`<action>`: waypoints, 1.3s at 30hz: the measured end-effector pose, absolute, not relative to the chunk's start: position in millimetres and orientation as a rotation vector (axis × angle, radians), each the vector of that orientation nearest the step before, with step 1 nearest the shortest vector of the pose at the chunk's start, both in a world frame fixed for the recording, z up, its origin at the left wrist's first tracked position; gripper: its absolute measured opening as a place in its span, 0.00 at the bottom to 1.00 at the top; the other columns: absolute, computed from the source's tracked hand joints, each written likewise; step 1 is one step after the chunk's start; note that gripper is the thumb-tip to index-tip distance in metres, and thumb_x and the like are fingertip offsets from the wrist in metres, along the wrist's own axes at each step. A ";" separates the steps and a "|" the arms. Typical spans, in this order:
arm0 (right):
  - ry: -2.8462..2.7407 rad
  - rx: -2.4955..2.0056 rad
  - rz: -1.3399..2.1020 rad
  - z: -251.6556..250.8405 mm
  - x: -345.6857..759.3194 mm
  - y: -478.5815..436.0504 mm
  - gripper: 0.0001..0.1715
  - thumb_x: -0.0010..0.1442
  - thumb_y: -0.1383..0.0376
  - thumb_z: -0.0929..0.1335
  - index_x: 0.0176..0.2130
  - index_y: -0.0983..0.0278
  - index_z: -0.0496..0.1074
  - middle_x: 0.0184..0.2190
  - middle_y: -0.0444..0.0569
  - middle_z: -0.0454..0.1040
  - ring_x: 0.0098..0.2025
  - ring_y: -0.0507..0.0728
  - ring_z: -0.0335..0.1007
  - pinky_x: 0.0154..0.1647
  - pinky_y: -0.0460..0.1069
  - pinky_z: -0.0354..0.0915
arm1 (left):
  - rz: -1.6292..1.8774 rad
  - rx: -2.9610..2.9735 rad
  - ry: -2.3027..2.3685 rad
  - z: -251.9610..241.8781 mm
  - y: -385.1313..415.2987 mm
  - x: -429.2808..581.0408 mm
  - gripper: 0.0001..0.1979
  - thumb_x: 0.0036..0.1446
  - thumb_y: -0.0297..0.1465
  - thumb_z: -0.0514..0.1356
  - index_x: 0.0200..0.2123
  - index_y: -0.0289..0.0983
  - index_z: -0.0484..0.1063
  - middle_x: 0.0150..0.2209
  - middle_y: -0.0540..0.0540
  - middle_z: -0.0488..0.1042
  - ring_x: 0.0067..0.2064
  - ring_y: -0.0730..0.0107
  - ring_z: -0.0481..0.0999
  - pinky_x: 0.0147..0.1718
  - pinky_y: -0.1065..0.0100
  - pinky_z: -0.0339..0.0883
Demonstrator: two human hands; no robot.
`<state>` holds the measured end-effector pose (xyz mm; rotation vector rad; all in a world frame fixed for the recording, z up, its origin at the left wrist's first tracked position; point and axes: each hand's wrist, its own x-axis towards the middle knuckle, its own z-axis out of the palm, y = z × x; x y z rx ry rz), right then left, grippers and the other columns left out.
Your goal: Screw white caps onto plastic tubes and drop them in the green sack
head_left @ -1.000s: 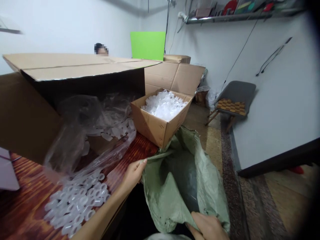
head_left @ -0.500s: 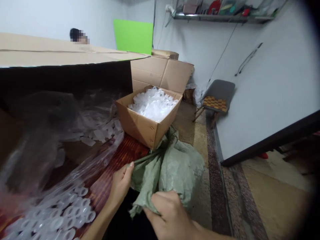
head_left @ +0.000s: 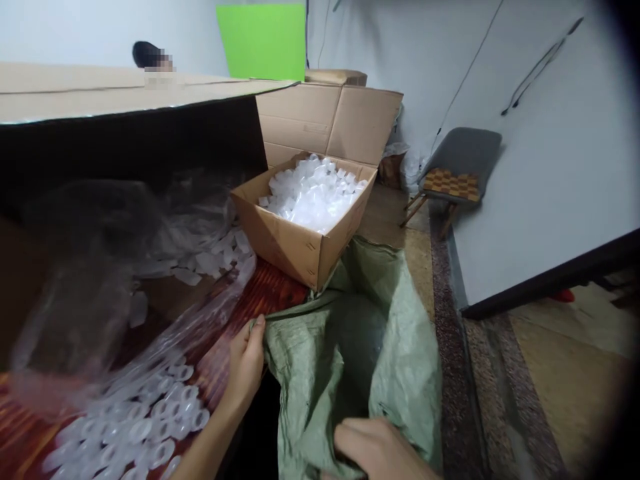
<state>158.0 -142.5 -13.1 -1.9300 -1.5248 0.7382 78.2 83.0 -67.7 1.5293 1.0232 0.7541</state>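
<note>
Head view, green sack: A limp woven green sack point(head_left: 305, 353) sits low in the middle, just right of the wooden tabletop point(head_left: 283, 290); what supports it is hidden. Its mouth gapes upward, and its longer line runs away from the wearer.
Left hand: The left hand point(head_left: 249, 357) is at the left rim of the sack, its grip pinching the cloth between thumb and fingers.
Right hand: The right hand point(head_left: 373, 443) is at the near side of the mouth, fingers curled against the folds. Its fingertips are hidden, so I cannot tell whether this grip pinches cloth.
Sack between hands: The mouth lies to the right of the left grip and just beyond the right one; the far rim reaches the box's near corner, touching or not I cannot tell. The left hand is nearer that box.
Cardboard box: Beyond the sack, the open cardboard box point(head_left: 277, 230) is heaped with translucent plastic pieces point(head_left: 320, 193).
Loose rings: Left of the left forearm, clear plastic rings point(head_left: 140, 430) lie on the tabletop.
Large carton: Farther left, a large carton point(head_left: 200, 90) opens sideways, with a clear plastic bag point(head_left: 85, 320) spilling from it.
Background: A gray chair point(head_left: 467, 150) stands by the wall.
</note>
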 end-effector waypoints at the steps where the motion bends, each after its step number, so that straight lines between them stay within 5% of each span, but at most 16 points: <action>1: -1.569 -1.943 0.810 -12.3 160.7 -149.4 0.21 0.57 0.59 0.68 0.23 0.62 0.54 0.19 0.38 0.59 0.20 0.47 0.54 0.20 0.44 0.44 | 0.761 1.532 0.994 -68.1 83.5 78.2 0.21 0.60 0.48 0.54 0.24 0.38 0.61 0.24 0.52 0.63 0.27 0.72 0.64 0.26 0.73 0.59; 5: -1.705 -1.954 1.007 15.4 183.1 -156.7 0.04 0.52 0.67 0.71 0.32 0.61 0.72 0.29 0.42 0.75 0.27 0.52 0.70 0.25 0.43 0.56 | 0.812 1.563 0.911 -62.9 85.0 77.9 0.16 0.62 0.44 0.54 0.29 0.38 0.64 0.28 0.52 0.66 0.32 0.70 0.66 0.31 0.73 0.59; 7: -1.734 -1.820 1.158 32.9 200.5 -140.3 0.20 0.48 0.67 0.73 0.44 0.58 0.75 0.37 0.43 0.78 0.36 0.54 0.74 0.33 0.43 0.63 | 0.829 1.591 0.884 -58.7 85.9 77.2 0.14 0.63 0.43 0.53 0.33 0.38 0.67 0.32 0.50 0.69 0.36 0.68 0.68 0.36 0.72 0.61; 9: -1.669 -1.825 1.047 39.0 219.0 -111.2 0.10 0.58 0.64 0.69 0.43 0.58 0.75 0.35 0.41 0.78 0.35 0.51 0.74 0.33 0.42 0.65 | 0.825 1.621 0.856 -56.3 87.0 76.2 0.13 0.63 0.41 0.52 0.38 0.38 0.69 0.36 0.49 0.72 0.40 0.66 0.70 0.40 0.70 0.63; 11: -1.593 -1.924 0.814 29.1 236.0 -77.1 0.13 0.67 0.63 0.61 0.41 0.62 0.74 0.36 0.45 0.77 0.38 0.52 0.73 0.39 0.46 0.66 | 0.805 1.650 0.828 -56.3 88.3 75.2 0.13 0.63 0.39 0.51 0.42 0.38 0.70 0.40 0.47 0.74 0.43 0.64 0.71 0.44 0.68 0.63; 13: -1.518 -2.011 0.562 8.5 250.1 -47.1 0.10 0.67 0.63 0.64 0.40 0.65 0.73 0.37 0.49 0.75 0.41 0.55 0.72 0.42 0.50 0.67 | 0.777 1.684 0.798 -57.7 88.9 74.6 0.15 0.62 0.36 0.50 0.47 0.38 0.69 0.46 0.45 0.74 0.48 0.64 0.71 0.49 0.66 0.62; 15: -1.448 -2.053 0.356 -11.8 260.8 -27.9 0.11 0.66 0.62 0.66 0.36 0.67 0.71 0.30 0.44 0.72 0.31 0.52 0.70 0.34 0.49 0.68 | 0.724 1.726 0.752 -57.9 88.0 74.3 0.17 0.60 0.32 0.49 0.49 0.38 0.70 0.49 0.45 0.74 0.51 0.64 0.71 0.51 0.66 0.61; 18: -1.365 -2.012 -0.009 -21.6 270.8 -21.8 0.12 0.67 0.62 0.66 0.33 0.66 0.69 0.26 0.41 0.69 0.27 0.50 0.67 0.30 0.47 0.66 | 0.596 1.787 0.676 -52.2 84.1 74.0 0.16 0.57 0.29 0.49 0.42 0.37 0.75 0.40 0.47 0.78 0.44 0.65 0.75 0.43 0.69 0.64; 22: -1.310 -1.806 -0.530 6.7 278.1 -31.7 0.09 0.63 0.62 0.68 0.42 0.65 0.67 0.37 0.51 0.69 0.41 0.58 0.68 0.42 0.55 0.68 | 0.479 1.838 0.665 -35.4 82.2 74.0 0.11 0.55 0.30 0.52 0.31 0.36 0.74 0.32 0.48 0.76 0.36 0.67 0.73 0.37 0.71 0.62; 24: -1.356 -1.699 -0.706 23.8 279.1 -33.9 0.13 0.60 0.65 0.70 0.45 0.63 0.66 0.39 0.53 0.69 0.44 0.60 0.67 0.46 0.57 0.66 | 0.428 1.848 0.678 -26.3 84.6 76.0 0.11 0.57 0.34 0.54 0.33 0.36 0.73 0.32 0.48 0.76 0.36 0.66 0.73 0.36 0.71 0.62; 28: -1.709 -1.585 -0.781 38.1 274.0 -31.5 0.08 0.60 0.70 0.69 0.40 0.60 0.68 0.32 0.45 0.73 0.34 0.53 0.69 0.39 0.49 0.67 | 0.214 1.971 0.697 -12.1 91.0 86.7 0.20 0.59 0.46 0.55 0.39 0.36 0.74 0.33 0.47 0.77 0.34 0.66 0.73 0.31 0.71 0.60; 34: -1.703 -1.558 -1.063 58.2 288.5 -14.5 0.29 0.57 0.61 0.73 0.54 0.66 0.63 0.49 0.59 0.72 0.57 0.66 0.62 0.56 0.60 0.59 | -0.071 2.096 0.823 -4.1 103.3 114.1 0.27 0.59 0.51 0.51 0.22 0.34 0.70 0.18 0.50 0.65 0.22 0.72 0.63 0.21 0.70 0.48; 39: -1.828 -1.649 -0.997 75.5 309.5 29.3 0.15 0.63 0.54 0.67 0.33 0.63 0.68 0.27 0.48 0.71 0.34 0.59 0.67 0.39 0.53 0.60 | -0.307 2.100 0.818 -3.2 114.9 135.3 0.23 0.53 0.48 0.59 0.18 0.35 0.68 0.15 0.52 0.63 0.18 0.74 0.61 0.19 0.70 0.48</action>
